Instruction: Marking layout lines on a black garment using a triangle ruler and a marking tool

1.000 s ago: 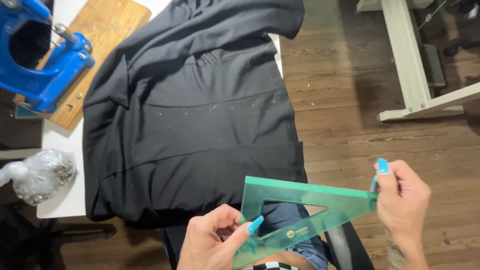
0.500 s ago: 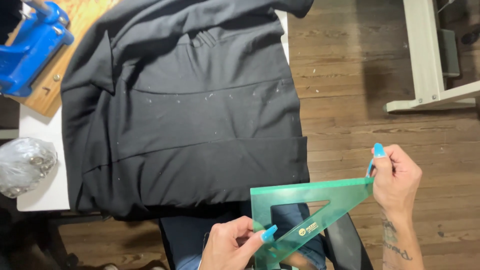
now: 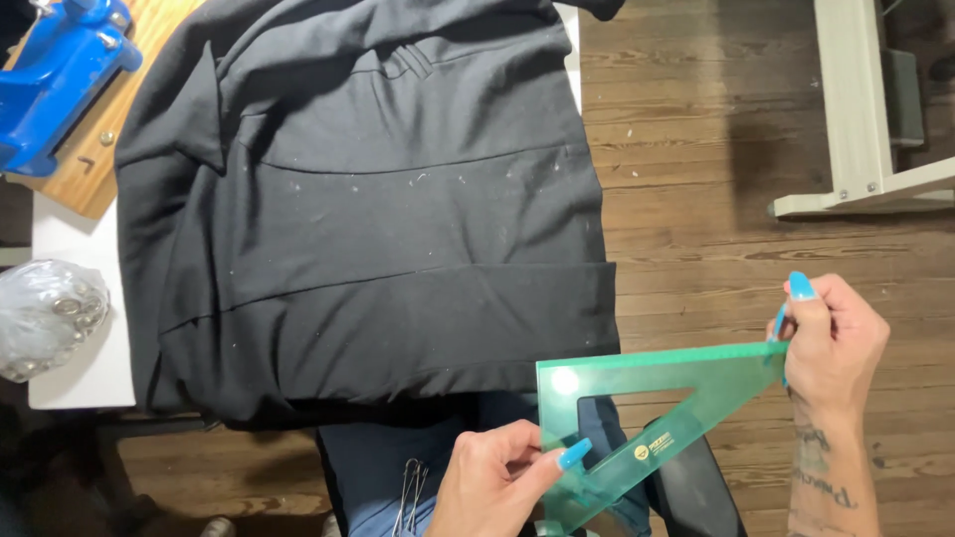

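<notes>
A green see-through set square (image 3: 652,403) hangs in the air just off the near edge of the table, held at both ends. My left hand (image 3: 494,487) pinches its lower corner with thumb on top. My right hand (image 3: 834,343) grips its pointed right tip between fingers. A black garment (image 3: 368,209) lies spread flat over the white table (image 3: 75,368), its folded hem toward me, with pale specks across its middle. The set square's upper left corner sits just below the garment's lower right corner.
A blue metal press (image 3: 55,70) stands on a wooden board (image 3: 95,169) at the far left. A clear bag of metal pieces (image 3: 45,318) lies at the table's left edge. White table legs (image 3: 860,109) stand on the wooden floor at right. Pins (image 3: 410,487) are clipped on my lap.
The view has shifted so the garment and table sit further left. Both hands with the set square have stayed in front of me, drifting slightly right and lower.
</notes>
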